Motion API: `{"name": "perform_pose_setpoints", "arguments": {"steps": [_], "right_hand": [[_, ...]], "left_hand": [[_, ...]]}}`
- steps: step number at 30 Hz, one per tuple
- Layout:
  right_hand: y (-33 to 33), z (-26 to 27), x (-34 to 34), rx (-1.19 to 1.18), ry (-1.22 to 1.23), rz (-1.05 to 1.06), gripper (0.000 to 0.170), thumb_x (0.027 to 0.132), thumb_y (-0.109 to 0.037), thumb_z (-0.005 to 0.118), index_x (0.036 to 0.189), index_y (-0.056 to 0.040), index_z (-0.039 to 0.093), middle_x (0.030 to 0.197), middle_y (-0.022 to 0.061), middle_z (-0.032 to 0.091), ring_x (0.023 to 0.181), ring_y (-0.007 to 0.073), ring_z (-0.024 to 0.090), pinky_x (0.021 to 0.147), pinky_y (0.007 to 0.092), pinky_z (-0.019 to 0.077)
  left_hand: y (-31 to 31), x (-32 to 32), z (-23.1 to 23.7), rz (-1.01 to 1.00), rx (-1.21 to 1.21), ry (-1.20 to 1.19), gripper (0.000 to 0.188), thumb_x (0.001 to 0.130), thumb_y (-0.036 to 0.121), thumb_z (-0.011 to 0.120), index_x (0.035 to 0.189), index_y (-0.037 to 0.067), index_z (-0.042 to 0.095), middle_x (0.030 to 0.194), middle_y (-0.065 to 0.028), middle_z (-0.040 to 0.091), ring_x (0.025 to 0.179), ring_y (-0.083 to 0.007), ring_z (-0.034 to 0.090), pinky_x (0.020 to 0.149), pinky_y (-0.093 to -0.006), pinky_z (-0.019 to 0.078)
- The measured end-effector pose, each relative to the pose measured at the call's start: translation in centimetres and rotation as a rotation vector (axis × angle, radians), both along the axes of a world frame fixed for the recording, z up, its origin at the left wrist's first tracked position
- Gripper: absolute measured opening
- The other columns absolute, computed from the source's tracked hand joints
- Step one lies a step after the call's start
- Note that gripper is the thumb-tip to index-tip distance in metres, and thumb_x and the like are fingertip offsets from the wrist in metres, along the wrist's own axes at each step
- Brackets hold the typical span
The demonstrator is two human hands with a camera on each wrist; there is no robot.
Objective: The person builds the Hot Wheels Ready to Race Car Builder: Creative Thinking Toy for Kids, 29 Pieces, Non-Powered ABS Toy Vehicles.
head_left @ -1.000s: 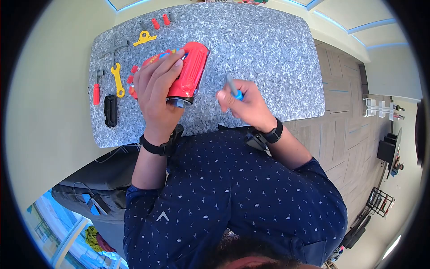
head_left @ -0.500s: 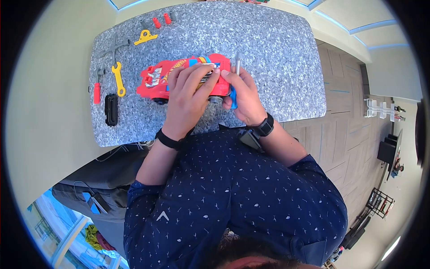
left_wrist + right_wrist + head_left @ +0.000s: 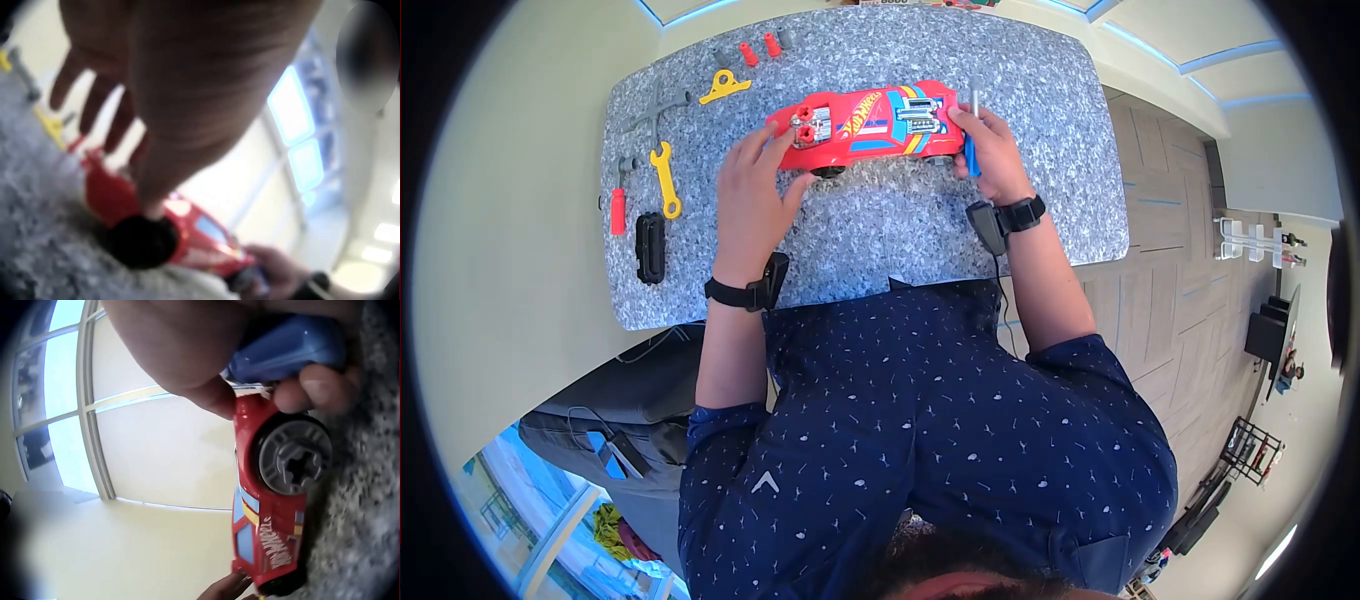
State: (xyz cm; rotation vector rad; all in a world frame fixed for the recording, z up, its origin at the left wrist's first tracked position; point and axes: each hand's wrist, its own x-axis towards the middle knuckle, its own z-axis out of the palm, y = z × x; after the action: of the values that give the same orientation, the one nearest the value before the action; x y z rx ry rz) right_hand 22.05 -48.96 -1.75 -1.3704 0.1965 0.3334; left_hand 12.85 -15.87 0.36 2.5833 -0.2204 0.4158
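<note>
A red Hot Wheels toy car [image 3: 880, 125] with yellow and blue stripes stands upright on the speckled table, lengthwise across it. My left hand [image 3: 755, 200] is at its left end with fingers spread; in the left wrist view the thumb reaches the body just above a black wheel [image 3: 144, 242]. At the right end, my right hand [image 3: 1000, 165] grips a screwdriver with a blue handle [image 3: 972, 158] and grey shaft, the shaft pointing away from me. Its thumb lies at the car's end. The right wrist view shows a grey wheel hub [image 3: 297, 464] with a cross-shaped recess close below the fingers.
Along the table's left side lie a yellow wrench [image 3: 664, 180], a red-handled tool [image 3: 618, 210], a black tray-like part [image 3: 650, 247], a grey T-shaped piece [image 3: 658, 110] and a yellow bracket [image 3: 724, 87]. Small red pieces [image 3: 748, 53] lie at the back left.
The car went from tilted in my left hand to upright on the table, then moved farther away and right. My left hand moved from its top to the left end; the right hand kept the screwdriver.
</note>
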Motion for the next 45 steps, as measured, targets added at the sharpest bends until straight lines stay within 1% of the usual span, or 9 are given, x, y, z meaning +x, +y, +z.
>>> {"name": "perform_pose_setpoints", "arguments": {"steps": [3, 6, 9, 12, 15, 18, 26, 41, 45], "right_hand": [[-1.1, -1.3, 1.4, -0.272, -0.062, 0.1, 0.033, 0.11, -0.029, 0.076, 0.118, 0.0037, 0.075, 0.08, 0.001, 0.068, 0.056, 0.0081, 0.058, 0.047, 0.0294, 0.0444], [-1.3, -1.6, 1.3, -0.292, -0.126, 0.049, 0.036, 0.108, -0.026, 0.077, 0.126, 0.0053, 0.076, 0.081, 0.0015, 0.067, 0.06, 0.0077, 0.059, 0.052, 0.0285, 0.0461], [-2.9, -2.8, 1.5, -0.393, -0.228, -0.014, 0.042, 0.104, -0.025, 0.08, 0.132, 0.0056, 0.074, 0.087, 0.0054, 0.071, 0.072, 0.0113, 0.066, 0.065, 0.0321, 0.0545], [-5.0, -3.8, 1.7, -0.789, -0.413, -0.066, 0.047, 0.099, -0.028, 0.085, 0.132, 0.0043, 0.075, 0.098, 0.013, 0.078, 0.087, 0.0218, 0.075, 0.08, 0.0393, 0.0601], [-5.4, -2.5, 1.3, -1.006, -0.419, -0.092, 0.05, 0.096, -0.032, 0.088, 0.128, 0.0036, 0.077, 0.109, 0.0196, 0.081, 0.097, 0.0318, 0.078, 0.089, 0.0442, 0.0613], [-6.2, -2.7, 1.5, -1.094, -0.45, -0.054, 0.049, 0.093, -0.033, 0.091, 0.123, 0.0037, 0.078, 0.109, 0.0227, 0.081, 0.097, 0.0363, 0.079, 0.088, 0.0459, 0.0619], [-5.6, -2.4, 1.6, -1.171, -0.414, 0.012, 0.05, 0.088, -0.032, 0.094, 0.12, 0.0037, 0.079, 0.102, 0.02, 0.08, 0.093, 0.0342, 0.078, 0.085, 0.0462, 0.0624], [-6.8, -3.0, 1.6, -1.058, -0.391, -0.045, 0.05, 0.091, -0.037, 0.093, 0.119, 0.0029, 0.08, 0.084, 0.0115, 0.076, 0.076, 0.0233, 0.072, 0.072, 0.0398, 0.0586], [-6.8, -2.6, 1.5, -1.059, -0.388, -0.049, 0.049, 0.092, -0.037, 0.092, 0.118, 0.0025, 0.08, 0.083, 0.0107, 0.075, 0.075, 0.0227, 0.071, 0.071, 0.0395, 0.0578]], "left_hand": [[0.4, 0.3, -1.3, -0.003, -0.079, 0.031, 0.059, 0.094, 0.012, 0.085, 0.15, 0.007, 0.068, 0.159, -0.0167, 0.063, 0.142, -0.0408, 0.063, 0.117, -0.0507, 0.0524], [0.2, 0.3, -1.1, 0.001, -0.095, 0.023, 0.056, 0.095, 0.011, 0.084, 0.149, 0.005, 0.069, 0.159, -0.017, 0.062, 0.141, -0.0407, 0.064, 0.115, -0.0487, 0.0553], [0.0, 0.6, -1.2, 0.008, -0.119, 0.013, 0.053, 0.096, 0.009, 0.083, 0.147, 0.004, 0.07, 0.158, -0.0166, 0.063, 0.139, -0.04, 0.066, 0.113, -0.0475, 0.0572], [-0.1, 0.6, -1.7, 0.017, -0.125, -0.017, 0.05, 0.097, 0.009, 0.082, 0.145, 0.003, 0.071, 0.155, -0.0164, 0.063, 0.135, -0.0403, 0.068, 0.109, -0.0476, 0.0585], [-0.3, 0.7, -1.8, 0.02, -0.136, -0.024, 0.047, 0.098, 0.009, 0.082, 0.143, 0.003, 0.072, 0.152, -0.0158, 0.064, 0.132, -0.0399, 0.069, 0.106, -0.0474, 0.0591], [-0.3, 0.7, -1.8, 0.018, -0.136, -0.038, 0.046, 0.098, 0.009, 0.082, 0.142, 0.003, 0.073, 0.15, -0.0149, 0.064, 0.131, -0.0394, 0.069, 0.105, -0.0472, 0.0596], [0.0, 0.6, -1.6, 0.033, -0.115, -0.015, 0.047, 0.096, 0.011, 0.083, 0.142, 0.006, 0.072, 0.152, -0.0106, 0.065, 0.132, -0.0367, 0.069, 0.104, -0.0469, 0.0603], [0.5, 0.6, -1.5, 0.035, -0.168, -0.018, 0.045, 0.095, 0.011, 0.085, 0.138, 0.002, 0.074, 0.147, -0.015, 0.071, 0.131, -0.0386, 0.071, 0.113, -0.0468, 0.0562], [1.0, 0.7, -1.7, 0.033, -0.138, -0.049, 0.044, 0.096, 0.012, 0.086, 0.138, 0.004, 0.075, 0.146, -0.013, 0.072, 0.125, -0.0339, 0.074, 0.099, -0.0423, 0.0608]]}}
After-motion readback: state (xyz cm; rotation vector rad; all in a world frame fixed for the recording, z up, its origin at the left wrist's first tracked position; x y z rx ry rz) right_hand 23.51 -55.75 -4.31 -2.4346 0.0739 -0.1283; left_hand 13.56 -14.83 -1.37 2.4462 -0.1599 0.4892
